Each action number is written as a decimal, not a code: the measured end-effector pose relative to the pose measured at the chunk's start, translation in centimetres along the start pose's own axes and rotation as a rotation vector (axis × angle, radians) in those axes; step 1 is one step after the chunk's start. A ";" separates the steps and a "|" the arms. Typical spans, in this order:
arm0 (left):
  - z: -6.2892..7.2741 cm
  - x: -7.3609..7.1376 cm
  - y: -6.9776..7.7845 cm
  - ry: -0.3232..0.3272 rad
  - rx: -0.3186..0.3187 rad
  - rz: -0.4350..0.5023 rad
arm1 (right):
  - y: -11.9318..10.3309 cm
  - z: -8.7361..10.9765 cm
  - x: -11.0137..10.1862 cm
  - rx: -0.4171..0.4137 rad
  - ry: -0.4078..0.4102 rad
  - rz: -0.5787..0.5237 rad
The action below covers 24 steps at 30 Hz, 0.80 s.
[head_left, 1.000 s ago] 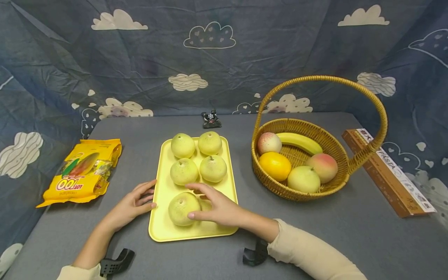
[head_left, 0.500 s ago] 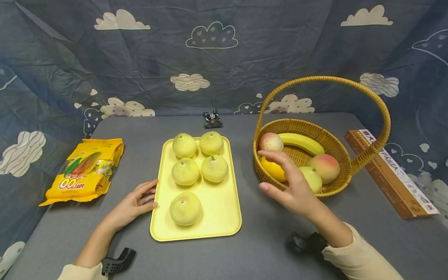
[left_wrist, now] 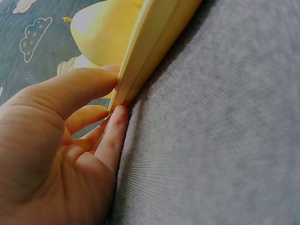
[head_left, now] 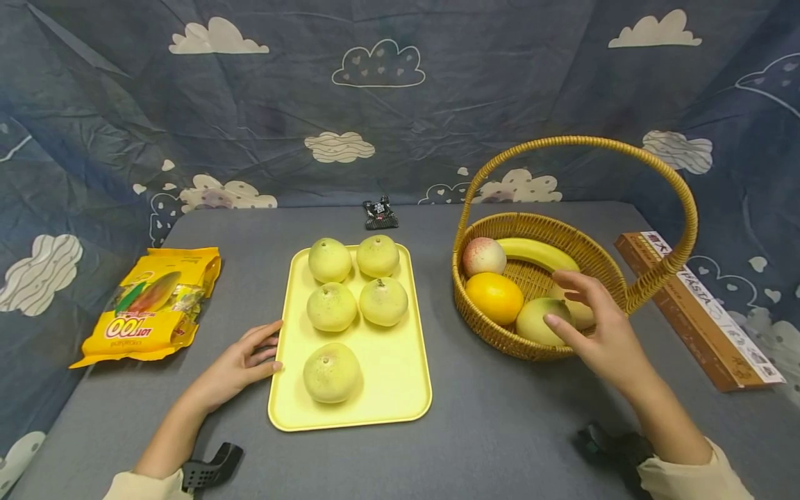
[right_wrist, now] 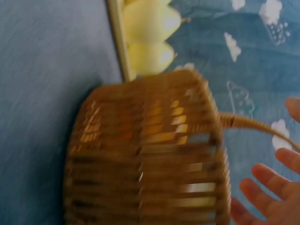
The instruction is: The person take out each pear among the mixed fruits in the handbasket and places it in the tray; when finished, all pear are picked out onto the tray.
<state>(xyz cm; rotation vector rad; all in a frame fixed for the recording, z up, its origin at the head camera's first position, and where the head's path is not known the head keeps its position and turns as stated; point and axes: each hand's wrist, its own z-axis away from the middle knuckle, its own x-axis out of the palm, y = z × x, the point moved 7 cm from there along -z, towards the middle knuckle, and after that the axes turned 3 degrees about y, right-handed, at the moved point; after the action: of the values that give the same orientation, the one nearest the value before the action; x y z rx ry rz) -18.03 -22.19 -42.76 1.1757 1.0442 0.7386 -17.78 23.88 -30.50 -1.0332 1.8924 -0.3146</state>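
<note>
My left hand [head_left: 234, 371] touches the left edge of the yellow tray [head_left: 400, 375] with loosely straightened fingers. The left wrist view shows the thumb on the rim and other fingertips against the outer wall. Several pale green pomelo-like fruits [head_left: 332, 373] sit on the tray. My right hand [head_left: 603, 333] hovers over the front right of the wicker basket [head_left: 484, 340], its fingers spread around a partly hidden peach [head_left: 581, 314] without visible contact. Another pale green fruit [head_left: 539, 321], an orange [head_left: 494, 297], a second peach [head_left: 484, 257] and a banana [head_left: 531, 251] lie in the basket.
A yellow snack bag [head_left: 150, 305] lies left of the tray. Behind the tray is a small black packet [head_left: 380, 212]. A brown pasta box [head_left: 700, 312] lies right of the basket, whose tall arched handle [head_left: 575, 141] rises over the fruit.
My right hand has left the tray's front fruit and moved right, past the orange, to the peach at the basket's right. My left hand has stayed at the tray's edge.
</note>
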 end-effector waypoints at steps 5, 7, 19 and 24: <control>0.0 0.0 0.1 -0.001 0.009 -0.002 | 1.8 0.3 0.0 0.089 -0.095 0.030; 0.0 0.0 0.1 0.000 0.012 -0.003 | 2.3 0.2 0.1 0.108 -0.148 0.015; -0.1 0.3 0.6 0.001 0.028 -0.010 | 3.9 -0.4 0.6 0.074 -0.406 0.011; 0.0 0.2 0.4 0.004 0.008 0.003 | 4.5 -0.7 0.9 0.103 -0.477 -0.007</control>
<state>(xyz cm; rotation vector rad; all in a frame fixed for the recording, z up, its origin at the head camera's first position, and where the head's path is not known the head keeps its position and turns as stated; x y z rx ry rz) -17.96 -21.95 -42.43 1.1840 1.0496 0.7400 -20.93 25.83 -33.35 -0.9471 1.4294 -0.1498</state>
